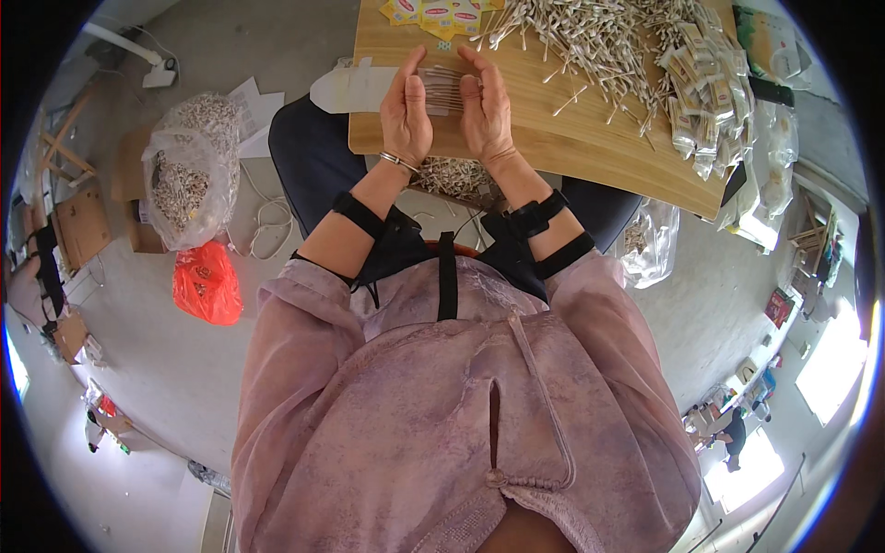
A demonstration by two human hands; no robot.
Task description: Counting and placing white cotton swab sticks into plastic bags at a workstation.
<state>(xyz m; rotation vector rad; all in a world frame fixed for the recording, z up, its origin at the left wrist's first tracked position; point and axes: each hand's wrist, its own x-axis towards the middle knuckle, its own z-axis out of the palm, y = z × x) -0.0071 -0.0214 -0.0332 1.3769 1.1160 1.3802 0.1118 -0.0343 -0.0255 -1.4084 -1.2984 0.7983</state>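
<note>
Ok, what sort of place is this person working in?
Probably a packing workshop: cotton swabs heaped on a wooden table, packets piled beside them, and a large clear bag, apparently of more swabs, at left.

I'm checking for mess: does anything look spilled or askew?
Mildly, yes: a few stray swabs lie on the table beside the loose heap, pointing different ways, unlike the aligned swabs between the left hand and right hand.

Kinda mottled dusty-pink top (387,415) with a knotted cord (536,396) up front, dark pants (313,157), black straps (358,215) on both forearms (339,243), plus a silvery bracelet (399,163).
</note>
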